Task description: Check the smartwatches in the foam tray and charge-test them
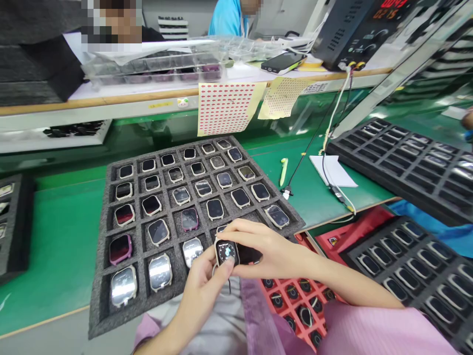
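Between my hands is a smartwatch case (221,250) without a strap, its round dial lit on a dark screen. My left hand (203,280) is closed on its lower left side, the thumb lying on the glass. From the right, my right hand (271,250) grips the top and right edge with bent fingers. A thin cable (229,286) shows just below the watch; where it leads is hidden. Under and beyond my hands lies a dark grey foam tray (96,288) with rows of watch cases, mostly pale-rimmed, including a purple one (120,249) at the left.
A red tray (271,292) of round black pieces sits low at right, beside more watch trays (373,241). A green pen (284,171), cables and white paper (334,170) lie on the green bench. The shelf holds a phone (283,62) and power supply (356,32). People sit opposite.
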The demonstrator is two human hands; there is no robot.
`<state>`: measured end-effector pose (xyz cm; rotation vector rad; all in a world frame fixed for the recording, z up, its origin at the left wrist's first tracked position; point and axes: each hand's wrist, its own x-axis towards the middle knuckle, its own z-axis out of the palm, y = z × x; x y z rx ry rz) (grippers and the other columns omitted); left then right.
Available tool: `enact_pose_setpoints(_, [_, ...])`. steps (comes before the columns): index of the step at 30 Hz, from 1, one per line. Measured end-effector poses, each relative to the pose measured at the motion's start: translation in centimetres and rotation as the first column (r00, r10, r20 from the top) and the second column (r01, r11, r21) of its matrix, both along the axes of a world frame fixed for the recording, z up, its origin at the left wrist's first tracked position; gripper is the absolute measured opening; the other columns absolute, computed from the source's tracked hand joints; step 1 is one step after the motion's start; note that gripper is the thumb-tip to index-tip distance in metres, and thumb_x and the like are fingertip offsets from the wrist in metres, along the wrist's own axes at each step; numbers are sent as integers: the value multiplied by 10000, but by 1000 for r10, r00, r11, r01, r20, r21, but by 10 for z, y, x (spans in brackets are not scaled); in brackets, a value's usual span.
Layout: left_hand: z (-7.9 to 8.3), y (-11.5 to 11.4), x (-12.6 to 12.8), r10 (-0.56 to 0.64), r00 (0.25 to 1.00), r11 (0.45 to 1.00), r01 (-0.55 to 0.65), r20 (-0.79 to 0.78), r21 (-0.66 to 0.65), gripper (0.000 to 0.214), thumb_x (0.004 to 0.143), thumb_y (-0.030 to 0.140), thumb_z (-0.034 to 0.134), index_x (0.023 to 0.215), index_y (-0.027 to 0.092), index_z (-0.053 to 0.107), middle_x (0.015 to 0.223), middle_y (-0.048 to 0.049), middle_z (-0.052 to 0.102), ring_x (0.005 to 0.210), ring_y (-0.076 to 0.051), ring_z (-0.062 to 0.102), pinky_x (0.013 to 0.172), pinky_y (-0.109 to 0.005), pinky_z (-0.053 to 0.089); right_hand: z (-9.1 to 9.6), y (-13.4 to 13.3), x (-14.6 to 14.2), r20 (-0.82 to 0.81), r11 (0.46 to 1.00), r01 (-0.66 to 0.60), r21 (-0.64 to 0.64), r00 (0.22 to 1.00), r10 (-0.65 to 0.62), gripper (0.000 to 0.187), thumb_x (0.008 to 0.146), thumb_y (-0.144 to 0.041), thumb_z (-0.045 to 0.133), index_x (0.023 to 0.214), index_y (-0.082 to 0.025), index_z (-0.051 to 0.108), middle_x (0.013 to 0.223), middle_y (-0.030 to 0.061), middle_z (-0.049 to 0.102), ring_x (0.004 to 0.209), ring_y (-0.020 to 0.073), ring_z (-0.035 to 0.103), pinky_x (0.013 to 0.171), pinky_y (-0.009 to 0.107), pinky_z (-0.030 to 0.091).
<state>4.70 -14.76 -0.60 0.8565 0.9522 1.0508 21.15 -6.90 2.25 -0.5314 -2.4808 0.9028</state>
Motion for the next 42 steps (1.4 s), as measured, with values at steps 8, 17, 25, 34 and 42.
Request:
enact_pose_setpoints(8, [0,0,2,-16,1000,1000,16,9,2,207,882,307,568,1001,150,631,1028,-78,670,930,-212,557,874,-320,426,2,1,5,18,1000,4,20,1000,-4,422,844,-262,656,1223,-107,553,1096,124,548,982,196,540,851,321,481])
enact_pose_setpoints(17, [2,-7,7,-17,992,1000,20,-124,20,310,816,370,633,1069,190,638,964,-71,689,889,-218,608,841,-310,485,9,2,19,-75,1000,19,0,997,-19,440,817,-252,689,1226,-140,573,1074,109,564,978,200,548,847,330,476])
enact_pose_setpoints(25, [2,-10,11,19,993,1000,-21,-112,-11,244,733,401,716,872,207,666,811,-71,677,869,-237,608,756,-289,493,10,29,71,176,985,163,54,970,-170,458,826,-247,697,1251,-157,554,1153,113,605,1102,241,515,978,426,413])
enact_pose_setpoints(34, [12,0,14,-54,993,998,52,-105,-25,298,810,387,644,1042,201,635,964,-64,686,619,-127,552,578,-231,441,33,37,110,487,972,129,195,848,-210,318,910,-267,586,1206,-152,591,1156,109,592,1087,252,516,945,411,425])
enact_pose_setpoints(42, [6,9,20,-123,987,992,123,-107,-4,278,812,324,648,1056,195,623,1009,-66,677,572,-102,506,569,-226,423,32,44,98,535,952,110,285,806,-254,341,832,-294,681,1118,-125,604,1057,130,589,980,271,554,845,408,467])
